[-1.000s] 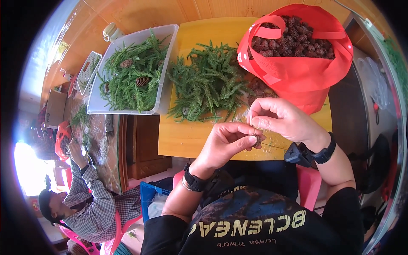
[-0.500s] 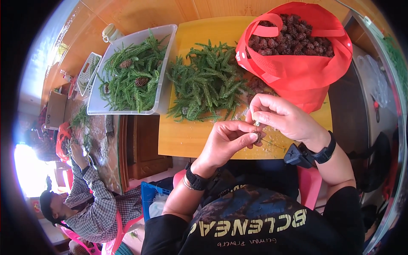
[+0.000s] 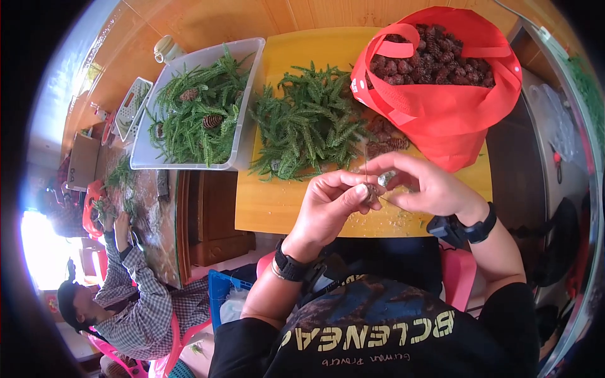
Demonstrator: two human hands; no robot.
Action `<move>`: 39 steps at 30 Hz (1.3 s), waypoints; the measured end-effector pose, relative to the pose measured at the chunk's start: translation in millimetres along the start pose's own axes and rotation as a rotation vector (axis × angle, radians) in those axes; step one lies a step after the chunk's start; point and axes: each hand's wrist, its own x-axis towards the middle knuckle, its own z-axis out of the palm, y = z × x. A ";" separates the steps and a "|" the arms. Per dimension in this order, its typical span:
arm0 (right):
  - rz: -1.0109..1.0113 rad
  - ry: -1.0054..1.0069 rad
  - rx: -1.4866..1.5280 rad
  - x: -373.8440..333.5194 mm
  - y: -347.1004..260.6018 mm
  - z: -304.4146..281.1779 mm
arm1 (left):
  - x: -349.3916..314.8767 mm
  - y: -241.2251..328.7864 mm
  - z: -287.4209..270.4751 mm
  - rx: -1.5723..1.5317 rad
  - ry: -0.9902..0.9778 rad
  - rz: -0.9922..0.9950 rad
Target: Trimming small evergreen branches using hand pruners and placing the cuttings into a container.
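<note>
Though mostly covered by fingertips, shows a small brown pine cone (image 3: 372, 192) pinched between thumb and fingers of the left hand (image 3: 324, 203), over a yellow table (image 3: 271, 211). Curls the right hand (image 3: 438, 189) close beside it, near a pale greenish bit (image 3: 386, 179) too small to identify; cannot tell whether grasped. Sends a thin line (image 3: 366, 157) upward from the cone, hard to make out as wire or stem. Partly hides loose reddish-brown cones (image 3: 387, 145) beside a red bag (image 3: 441, 135) filled with more. Scatters pale crumbs (image 3: 406, 219) over the tabletop. Heaps green sprigs (image 3: 309, 120) mid-table, left of the bag, with a translucent bin (image 3: 183, 166) of sprigs and cones farther left. Has wood panelling (image 3: 321, 12) behind. Loses the room's corners to black rim; at far left, shows a co-worker (image 3: 148, 315) in checked sleeves near a glaring bright patch (image 3: 47, 252).
</note>
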 end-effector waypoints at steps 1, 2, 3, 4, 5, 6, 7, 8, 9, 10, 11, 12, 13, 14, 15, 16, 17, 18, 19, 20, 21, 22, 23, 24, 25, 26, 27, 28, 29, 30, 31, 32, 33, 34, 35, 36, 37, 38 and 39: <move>-0.051 0.004 0.034 -4.3 1.6 3.2 | 1.1 -0.3 0.1 0.003 -0.007 0.004; -0.103 0.008 0.069 -6.4 3.3 4.9 | 1.7 -0.7 0.5 0.006 -0.014 0.007; -0.102 0.010 0.069 -5.7 5.9 4.4 | 1.7 -1.0 1.3 0.005 -0.015 0.006; -0.121 0.007 0.102 -3.3 9.4 3.6 | 1.6 -0.8 1.8 -0.005 -0.024 0.001; -0.141 0.004 0.135 -1.9 11.1 3.5 | 1.5 -0.5 2.3 -0.014 -0.033 -0.003; -0.141 0.006 0.136 -1.6 11.1 4.2 | 1.3 0.0 2.7 -0.014 -0.034 -0.005; -0.142 0.010 0.175 -0.6 10.7 4.8 | 0.9 1.0 2.9 0.004 -0.039 -0.009; -0.142 0.014 0.214 0.1 10.3 5.2 | 0.7 1.5 2.9 0.022 -0.044 -0.013; -0.143 0.012 0.214 0.7 10.0 5.3 | 0.5 1.5 2.4 0.022 -0.042 -0.013; -0.162 0.014 0.253 1.2 9.5 5.8 | -0.4 1.3 1.8 0.045 -0.059 -0.020; -0.182 0.016 0.291 1.7 9.0 6.4 | -1.2 1.3 1.3 0.068 -0.075 -0.027; -0.181 0.013 0.292 2.2 7.6 7.2 | -1.9 2.0 2.0 0.068 -0.073 -0.026; -0.176 0.028 0.317 1.7 5.3 7.5 | -1.4 3.0 4.2 0.076 -0.071 -0.027; -0.170 0.043 0.341 1.4 4.1 7.7 | -1.0 3.9 6.0 0.084 -0.069 -0.028; -0.169 0.046 0.340 1.2 4.4 8.0 | -0.6 4.5 7.3 0.082 -0.071 -0.029; -0.204 0.061 0.326 1.9 5.9 8.4 | -0.7 5.1 8.0 0.090 -0.070 -0.045; -0.239 0.076 0.311 2.4 6.9 8.8 | -0.7 5.3 8.4 0.098 -0.069 -0.062; -0.239 0.075 0.312 2.7 7.4 9.1 | -0.5 5.1 8.9 0.097 -0.069 -0.062; -0.263 0.083 0.313 2.8 7.6 9.7 | -0.6 4.5 9.6 0.090 -0.061 -0.045; -0.287 0.092 0.314 2.9 7.9 10.3 | -0.5 3.8 10.1 0.082 -0.052 -0.028; -0.286 0.091 0.314 3.1 8.4 10.9 | -0.3 3.2 10.4 0.081 -0.051 -0.027; -0.291 0.095 0.336 3.3 9.0 11.4 | 0.1 2.6 10.6 0.075 -0.054 -0.021; -0.296 0.100 0.357 3.4 9.3 11.9 | 0.5 2.1 10.7 0.069 -0.057 -0.015; -0.295 0.100 0.357 3.4 9.1 12.5 | 0.6 2.2 11.2 0.069 -0.057 -0.015; -0.282 0.098 0.399 3.7 8.8 13.1 | 0.5 2.8 11.9 0.048 -0.061 -0.005; -0.269 0.096 0.442 4.0 8.3 13.8 | 0.5 3.4 12.6 0.027 -0.065 0.005; -0.269 0.095 0.442 4.4 7.5 14.7 | 0.4 3.5 13.4 0.028 -0.065 0.005; -0.274 0.087 0.493 4.8 6.6 15.7 | 0.2 3.0 14.3 0.038 -0.061 0.023; -0.280 0.078 0.544 5.0 5.7 16.2 | 0.2 2.7 14.6 0.048 -0.057 0.040; -0.279 0.078 0.544 4.9 4.8 16.3 | 0.2 2.7 14.6 0.047 -0.056 0.040; -0.273 0.083 0.549 4.5 3.8 16.6 | -0.2 2.5 14.7 0.052 -0.057 0.040; -0.266 0.088 0.555 4.1 3.4 17.1 | -0.6 2.3 14.8 0.056 -0.058 0.040; -0.265 0.088 0.555 3.6 4.1 17.4 | -0.8 2.2 15.0 0.055 -0.057 0.040; -0.265 0.088 0.575 2.7 5.1 17.1 | -0.2 2.3 15.8 0.070 -0.057 0.036; -0.264 0.087 0.595 2.0 6.1 17.1 | 0.1 2.2 16.3 0.085 -0.057 0.033; -0.264 0.088 0.595 1.6 7.3 17.5 | 0.3 2.0 16.6 0.084 -0.058 0.033; -0.279 0.110 0.578 1.6 9.2 18.0 | 0.6 1.7 16.4 0.086 -0.058 0.034; -0.295 0.132 0.562 1.5 10.0 18.3 | 0.9 1.4 16.2 0.089 -0.058 0.035; -0.295 0.132 0.562 1.3 9.7 18.7 | 1.2 1.1 15.9 0.088 -0.058 0.035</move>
